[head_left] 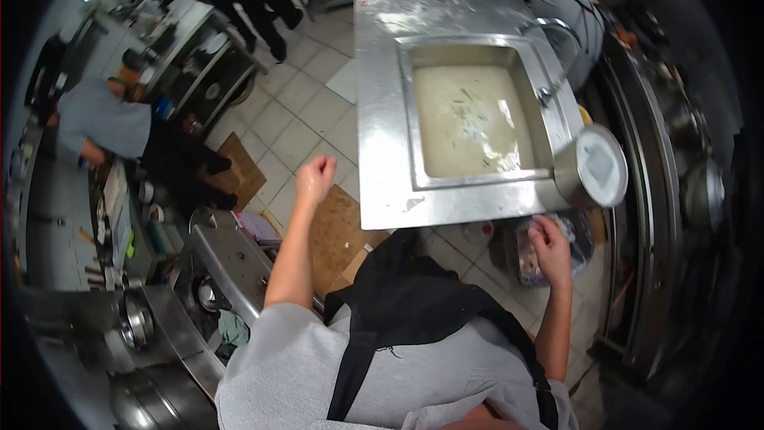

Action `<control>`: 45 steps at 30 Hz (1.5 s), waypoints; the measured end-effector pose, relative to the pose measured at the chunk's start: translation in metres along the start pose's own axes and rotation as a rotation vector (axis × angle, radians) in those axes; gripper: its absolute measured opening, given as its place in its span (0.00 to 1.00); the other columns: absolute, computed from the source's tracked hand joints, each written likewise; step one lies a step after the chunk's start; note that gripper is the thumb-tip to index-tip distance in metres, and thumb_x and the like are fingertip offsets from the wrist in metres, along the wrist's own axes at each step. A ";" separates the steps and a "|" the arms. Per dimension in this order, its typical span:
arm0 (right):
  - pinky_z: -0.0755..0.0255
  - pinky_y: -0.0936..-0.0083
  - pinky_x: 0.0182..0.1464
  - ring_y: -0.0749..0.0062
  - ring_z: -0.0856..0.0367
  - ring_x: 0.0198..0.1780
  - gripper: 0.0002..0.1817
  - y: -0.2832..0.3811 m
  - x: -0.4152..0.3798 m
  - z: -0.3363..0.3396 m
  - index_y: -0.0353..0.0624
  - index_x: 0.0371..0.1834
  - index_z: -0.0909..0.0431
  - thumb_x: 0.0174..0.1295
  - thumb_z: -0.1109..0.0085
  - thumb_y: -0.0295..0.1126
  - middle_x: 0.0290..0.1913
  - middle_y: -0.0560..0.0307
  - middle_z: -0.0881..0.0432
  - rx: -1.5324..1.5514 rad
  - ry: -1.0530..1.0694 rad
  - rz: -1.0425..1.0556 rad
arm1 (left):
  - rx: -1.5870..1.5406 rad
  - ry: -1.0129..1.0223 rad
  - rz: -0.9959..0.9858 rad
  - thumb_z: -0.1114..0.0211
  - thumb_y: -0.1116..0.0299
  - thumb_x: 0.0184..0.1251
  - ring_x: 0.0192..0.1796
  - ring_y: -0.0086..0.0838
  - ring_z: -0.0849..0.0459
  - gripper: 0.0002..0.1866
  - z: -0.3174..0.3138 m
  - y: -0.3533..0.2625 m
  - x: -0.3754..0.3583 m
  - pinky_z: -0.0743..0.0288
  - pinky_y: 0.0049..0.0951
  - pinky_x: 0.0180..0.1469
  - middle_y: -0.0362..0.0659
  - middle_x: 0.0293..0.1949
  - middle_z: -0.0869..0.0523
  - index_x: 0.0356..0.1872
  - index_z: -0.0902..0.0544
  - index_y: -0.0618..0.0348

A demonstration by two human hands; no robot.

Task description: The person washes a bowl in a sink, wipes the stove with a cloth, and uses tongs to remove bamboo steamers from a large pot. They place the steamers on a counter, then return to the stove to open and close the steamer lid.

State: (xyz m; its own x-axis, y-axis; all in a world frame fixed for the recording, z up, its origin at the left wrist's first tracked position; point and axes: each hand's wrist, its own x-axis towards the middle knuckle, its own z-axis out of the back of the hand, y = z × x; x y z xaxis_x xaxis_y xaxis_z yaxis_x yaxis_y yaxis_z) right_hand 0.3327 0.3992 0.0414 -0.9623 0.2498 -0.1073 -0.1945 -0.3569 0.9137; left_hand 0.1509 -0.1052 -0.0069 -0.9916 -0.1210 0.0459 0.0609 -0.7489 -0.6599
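Note:
My left hand (317, 179) hangs in the air left of the steel counter (382, 151), its fingers curled into a loose fist with nothing visible in it. Just past the counter's near right corner is my right hand (551, 251). Its fingers are bent and close together, and no object shows in them. Beneath it, lower down, stands a bin lined with a clear plastic bag (581, 251). A sink (404, 111) set in the counter holds cloudy water with green bits floating in it. Neither hand touches the sink or its curved faucet (569, 32).
A round metal container (567, 175) with a pale top stands at the counter's near right corner. One co-worker (103, 123) bends over a work surface at left; another (565, 24) is beyond the faucet. Dark-trousered legs (247, 0) stand at the back. Brown mats (338, 231) lie on the tiled floor.

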 end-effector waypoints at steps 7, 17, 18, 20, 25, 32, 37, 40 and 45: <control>0.23 0.68 0.44 0.62 0.15 0.38 0.19 0.083 0.137 -0.069 0.41 0.53 0.19 0.61 0.35 0.37 0.37 0.50 0.14 -0.446 0.174 0.162 | 0.203 0.371 0.249 0.36 0.53 0.63 0.39 0.46 0.13 0.16 -0.001 0.140 -0.109 0.21 0.42 0.42 0.53 0.34 0.12 0.38 0.14 0.56; 0.26 0.61 0.57 0.53 0.17 0.52 0.21 -0.031 0.270 -0.174 0.47 0.43 0.12 0.57 0.39 0.50 0.46 0.46 0.13 -0.941 0.961 0.017 | 0.165 0.500 0.560 0.36 0.50 0.62 0.46 0.47 0.14 0.19 -0.006 0.187 -0.206 0.22 0.42 0.49 0.53 0.42 0.12 0.41 0.14 0.57; 0.28 0.61 0.60 0.53 0.18 0.55 0.22 -0.041 0.273 -0.182 0.47 0.44 0.12 0.58 0.40 0.51 0.47 0.46 0.13 -0.924 1.029 0.004 | 0.139 0.495 0.611 0.35 0.50 0.62 0.44 0.46 0.13 0.20 -0.010 0.187 -0.215 0.22 0.41 0.48 0.53 0.39 0.12 0.40 0.14 0.58; 0.32 0.58 0.65 0.52 0.20 0.57 0.23 -0.167 0.328 -0.215 0.48 0.49 0.13 0.63 0.46 0.52 0.54 0.47 0.15 -1.088 1.300 0.395 | 0.144 0.587 0.643 0.35 0.50 0.61 0.42 0.44 0.13 0.20 -0.015 0.179 -0.219 0.22 0.40 0.47 0.53 0.37 0.12 0.39 0.14 0.59; 0.25 0.49 0.41 0.49 0.15 0.37 0.17 -0.164 0.396 -0.227 0.38 0.36 0.14 0.55 0.47 0.38 0.38 0.39 0.14 -1.027 1.112 0.289 | -0.115 0.211 0.766 0.32 0.58 0.66 0.31 0.27 0.17 0.15 -0.079 0.235 -0.306 0.23 0.30 0.37 0.44 0.28 0.12 0.33 0.14 0.63; 0.23 0.59 0.46 0.51 0.14 0.40 0.17 0.045 0.459 -0.129 0.42 0.40 0.14 0.54 0.42 0.41 0.39 0.46 0.12 -1.071 0.777 0.363 | -0.258 0.337 0.877 0.36 0.66 0.70 0.32 0.21 0.18 0.10 -0.113 0.233 -0.381 0.24 0.25 0.38 0.39 0.31 0.12 0.38 0.15 0.64; 0.23 0.67 0.32 0.69 0.15 0.32 0.17 0.023 0.404 -0.141 0.39 0.36 0.14 0.57 0.43 0.42 0.30 0.54 0.13 -0.644 1.095 -0.031 | -0.184 0.358 0.940 0.36 0.65 0.70 0.33 0.22 0.17 0.11 -0.113 0.202 -0.375 0.24 0.26 0.39 0.40 0.31 0.12 0.39 0.15 0.63; 0.23 0.62 0.31 0.62 0.16 0.32 0.19 -0.024 0.367 -0.183 0.38 0.35 0.14 0.55 0.46 0.43 0.30 0.49 0.14 -0.871 1.391 -0.079 | -0.219 0.275 0.948 0.36 0.64 0.70 0.34 0.23 0.16 0.11 -0.106 0.177 -0.358 0.23 0.26 0.40 0.41 0.32 0.11 0.39 0.15 0.63; 0.25 0.53 0.48 0.47 0.15 0.43 0.19 -0.123 0.386 -0.242 0.36 0.36 0.13 0.51 0.46 0.39 0.44 0.37 0.14 -1.138 1.419 0.412 | -0.102 0.212 0.981 0.36 0.56 0.68 0.41 0.36 0.12 0.15 -0.080 0.114 -0.325 0.22 0.33 0.47 0.48 0.36 0.11 0.43 0.14 0.58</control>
State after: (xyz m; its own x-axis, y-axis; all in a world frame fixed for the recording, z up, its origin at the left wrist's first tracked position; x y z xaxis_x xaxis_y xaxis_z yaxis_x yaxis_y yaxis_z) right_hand -0.0605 0.3213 -0.2077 -0.2794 -0.6261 -0.7279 0.6210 -0.6960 0.3603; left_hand 0.4710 -0.0992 -0.1569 -0.5096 -0.5280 -0.6793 0.8603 -0.3203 -0.3965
